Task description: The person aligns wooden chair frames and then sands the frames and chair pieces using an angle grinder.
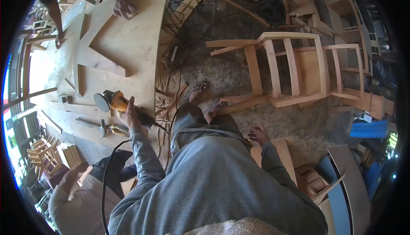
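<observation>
My left hand [127,114] is wrapped around an orange disc sander [118,101] at the near right part of the wooden worktable [143,43]. The sander's round pad points left, over the tabletop; I cannot tell whether it touches the wood. Just below it on the table lie a hammer [103,128] and another tool with a yellowish handle [118,130]. My right hand [258,135] hangs beside my right hip with fingers apart and nothing in it, above a wooden board [279,156].
Another person's hand [124,8] rests on the worktable near angled wooden pieces [100,58]. A wooden chair frame [294,66] lies on the floor to the right. Wood offcuts [173,102] and a black cord [176,102] lie along the table's edge. Another person [85,201] is at lower left.
</observation>
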Action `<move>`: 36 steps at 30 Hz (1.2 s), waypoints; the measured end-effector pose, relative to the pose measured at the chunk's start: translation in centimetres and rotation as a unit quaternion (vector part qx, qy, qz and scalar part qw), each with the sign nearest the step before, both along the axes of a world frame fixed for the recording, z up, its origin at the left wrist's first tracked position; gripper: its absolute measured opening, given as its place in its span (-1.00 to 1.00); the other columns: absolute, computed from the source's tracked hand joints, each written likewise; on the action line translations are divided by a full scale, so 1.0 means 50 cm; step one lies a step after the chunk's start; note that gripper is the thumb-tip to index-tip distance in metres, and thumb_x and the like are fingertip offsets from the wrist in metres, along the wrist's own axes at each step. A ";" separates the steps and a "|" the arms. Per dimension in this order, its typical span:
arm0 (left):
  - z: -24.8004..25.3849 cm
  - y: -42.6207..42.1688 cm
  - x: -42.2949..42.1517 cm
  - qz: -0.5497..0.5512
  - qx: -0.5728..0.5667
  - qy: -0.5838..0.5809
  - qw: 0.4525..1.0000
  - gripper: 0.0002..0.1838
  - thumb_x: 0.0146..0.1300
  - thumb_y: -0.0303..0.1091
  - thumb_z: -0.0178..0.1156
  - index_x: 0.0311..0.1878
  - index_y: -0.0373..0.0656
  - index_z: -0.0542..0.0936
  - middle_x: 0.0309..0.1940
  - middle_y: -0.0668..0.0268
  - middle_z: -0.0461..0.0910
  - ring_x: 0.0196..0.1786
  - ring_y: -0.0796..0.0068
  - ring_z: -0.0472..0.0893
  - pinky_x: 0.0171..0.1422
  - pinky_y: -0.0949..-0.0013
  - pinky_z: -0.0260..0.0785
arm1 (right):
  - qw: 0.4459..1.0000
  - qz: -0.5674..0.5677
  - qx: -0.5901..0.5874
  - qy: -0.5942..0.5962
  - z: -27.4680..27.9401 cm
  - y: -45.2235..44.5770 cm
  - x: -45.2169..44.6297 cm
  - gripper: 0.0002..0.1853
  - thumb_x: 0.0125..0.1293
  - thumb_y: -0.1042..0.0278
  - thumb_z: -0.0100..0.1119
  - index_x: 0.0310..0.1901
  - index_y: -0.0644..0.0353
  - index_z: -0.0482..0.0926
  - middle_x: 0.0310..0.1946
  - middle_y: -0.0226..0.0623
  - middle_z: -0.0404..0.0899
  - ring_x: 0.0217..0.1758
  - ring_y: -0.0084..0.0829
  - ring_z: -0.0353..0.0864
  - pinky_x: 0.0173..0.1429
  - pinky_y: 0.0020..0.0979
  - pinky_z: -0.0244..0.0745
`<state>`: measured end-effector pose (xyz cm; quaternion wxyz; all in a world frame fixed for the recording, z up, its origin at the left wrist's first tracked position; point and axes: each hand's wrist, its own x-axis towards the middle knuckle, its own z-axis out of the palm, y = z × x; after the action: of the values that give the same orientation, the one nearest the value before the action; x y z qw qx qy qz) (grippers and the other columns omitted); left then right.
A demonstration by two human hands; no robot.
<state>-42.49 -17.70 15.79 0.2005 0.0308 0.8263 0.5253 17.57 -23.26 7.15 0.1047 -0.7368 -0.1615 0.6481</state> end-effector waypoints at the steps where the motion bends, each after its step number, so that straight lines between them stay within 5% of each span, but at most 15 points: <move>1: -0.018 -0.006 -0.015 -0.014 -0.028 0.043 0.999 -0.32 -0.01 -0.22 0.67 0.14 -0.26 0.57 -0.21 0.24 0.66 -0.24 0.37 0.65 -0.13 0.30 0.54 | 1.000 -0.002 -0.003 0.005 -0.006 -0.009 0.003 -0.61 0.38 0.10 0.43 0.06 0.15 0.56 -0.13 -0.24 0.69 -0.12 -0.33 0.76 -0.13 -0.27 0.68; 8: -0.073 -0.025 -0.068 -0.029 -0.075 0.049 0.996 -0.19 -0.16 -0.06 0.75 0.09 -0.35 0.62 -0.12 0.19 0.70 -0.11 0.31 0.67 0.06 0.23 0.56 | 0.999 -0.008 0.036 -0.011 0.004 -0.025 0.032 -0.67 0.39 0.15 0.40 0.03 0.13 0.56 -0.14 -0.27 0.69 -0.11 -0.33 0.77 -0.11 -0.28 0.70; 15: -0.095 -0.041 -0.149 -0.051 -0.293 0.088 0.951 0.08 -0.15 0.16 0.70 0.24 -0.59 0.57 0.22 -0.07 0.66 0.26 0.06 0.64 0.41 0.18 0.42 | 0.998 -0.017 0.047 -0.025 0.018 -0.029 0.056 -0.66 0.39 0.16 0.41 0.02 0.14 0.55 -0.12 -0.27 0.68 -0.10 -0.33 0.78 -0.10 -0.28 0.71; 17: -0.087 -0.042 -0.149 -0.079 -0.289 0.112 0.947 0.03 -0.07 0.16 0.67 0.23 -0.59 0.59 0.14 -0.03 0.69 0.19 0.15 0.67 0.36 0.16 0.44 | 0.998 -0.016 0.054 -0.026 0.023 -0.022 0.066 -0.68 0.41 0.17 0.40 0.03 0.14 0.55 -0.12 -0.28 0.69 -0.11 -0.34 0.78 -0.10 -0.29 0.70; 20: -0.149 -0.066 -0.220 -0.164 -0.207 -0.023 0.964 -0.15 0.06 0.16 0.60 0.15 -0.48 0.67 0.04 0.02 0.72 0.01 0.22 0.70 0.14 0.11 0.54 | 0.997 -0.013 0.061 -0.036 0.027 -0.025 0.073 -0.71 0.45 0.17 0.36 0.04 0.12 0.55 -0.15 -0.30 0.68 -0.15 -0.36 0.76 -0.12 -0.31 0.69; 23: -0.156 -0.044 -0.189 -0.140 -0.375 0.143 0.905 -0.14 0.04 0.19 0.59 0.17 -0.41 0.66 0.01 0.01 0.73 -0.08 0.13 0.73 0.10 0.07 0.56 | 0.996 -0.009 0.076 0.039 -0.099 -0.055 0.135 -0.71 0.50 0.12 0.30 0.08 0.08 0.55 -0.25 -0.34 0.60 -0.17 -0.42 0.71 -0.14 -0.35 0.64; 24: -0.132 -0.046 -0.166 -0.113 -0.406 0.168 0.891 -0.14 0.03 0.20 0.58 0.17 -0.39 0.66 0.01 0.01 0.74 -0.11 0.10 0.74 0.09 0.06 0.56 | 0.998 -0.025 0.057 -0.012 -0.054 -0.034 0.106 -0.70 0.48 0.11 0.31 0.06 0.08 0.53 -0.24 -0.35 0.59 -0.21 -0.41 0.72 -0.20 -0.34 0.63; 27: -0.026 -0.032 -0.105 -0.112 -0.311 0.037 0.943 -0.15 -0.13 0.23 0.63 -0.01 -0.41 0.72 -0.03 -0.07 0.75 -0.10 0.07 0.76 0.09 0.14 0.56 | 1.000 0.010 0.025 0.016 -0.003 -0.001 0.073 -0.69 0.49 0.14 0.31 0.06 0.12 0.48 -0.14 -0.28 0.60 -0.18 -0.41 0.71 -0.11 -0.30 0.65; 31: -0.061 -0.043 -0.119 -0.074 -0.266 0.090 0.957 -0.22 -0.13 0.17 0.64 -0.14 -0.45 0.72 -0.14 -0.06 0.77 -0.11 0.08 0.76 0.09 0.11 0.54 | 1.000 0.025 0.004 0.005 -0.015 0.020 0.051 -0.72 0.48 0.16 0.32 0.01 0.13 0.52 -0.14 -0.29 0.62 -0.15 -0.38 0.74 -0.13 -0.31 0.65; 33: -0.046 -0.041 -0.119 -0.073 -0.265 0.044 0.961 -0.33 -0.08 0.04 0.69 -0.13 -0.40 0.72 -0.25 0.15 0.73 -0.27 0.35 0.68 -0.14 0.24 0.52 | 1.000 0.020 0.000 0.019 -0.029 0.040 0.046 -0.74 0.47 0.18 0.33 -0.01 0.12 0.52 -0.18 -0.32 0.62 -0.16 -0.38 0.74 -0.15 -0.33 0.64; 36: -0.008 -0.026 -0.102 -0.049 -0.245 -0.008 0.968 -0.35 -0.08 0.03 0.70 -0.16 -0.38 0.72 -0.26 0.18 0.72 -0.29 0.38 0.68 -0.18 0.24 0.53 | 0.998 0.012 0.017 0.063 -0.052 0.080 0.054 -0.75 0.46 0.18 0.36 -0.04 0.10 0.52 -0.25 -0.39 0.59 -0.21 -0.42 0.71 -0.20 -0.38 0.62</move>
<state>-47.57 -18.99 15.38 0.2340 0.0168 0.9257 0.2966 20.27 -19.29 4.53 0.1196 -0.6905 -0.1743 0.6917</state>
